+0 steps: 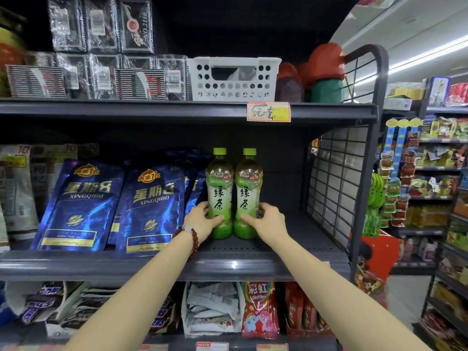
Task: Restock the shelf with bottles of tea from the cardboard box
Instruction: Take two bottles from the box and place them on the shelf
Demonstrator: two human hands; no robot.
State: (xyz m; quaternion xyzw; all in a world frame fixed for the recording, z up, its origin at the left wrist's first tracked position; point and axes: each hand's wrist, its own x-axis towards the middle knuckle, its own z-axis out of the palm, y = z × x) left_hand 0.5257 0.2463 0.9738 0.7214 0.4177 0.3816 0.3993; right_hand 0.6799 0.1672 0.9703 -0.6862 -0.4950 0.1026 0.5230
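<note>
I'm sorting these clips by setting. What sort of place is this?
Most likely a small grocery or convenience store. A price tag hangs on a shelf edge, snack bags and candy fill the metal shelves, and more stocked aisles show at right. Each hand grips a green tea bottle.

Retail premises, interior aisle. A dark grey metal shelving unit (177, 268) occupies most of the view, with three tiers visible. A wire-grid end panel (339, 178) with a curved top rail closes its right side. The top tier carries clear-wrapped boxes (101, 26) and a white perforated basket (234, 78); a yellow price tag (268, 111) is fixed to its edge. The middle tier holds blue foil bags (81, 206). The bottom tier holds candy packets (259, 310). To the right, further stocked shelving (430, 173) lines a pale floor (402, 295). A fluorescent ceiling strip (428, 53) is lit overhead.
</note>
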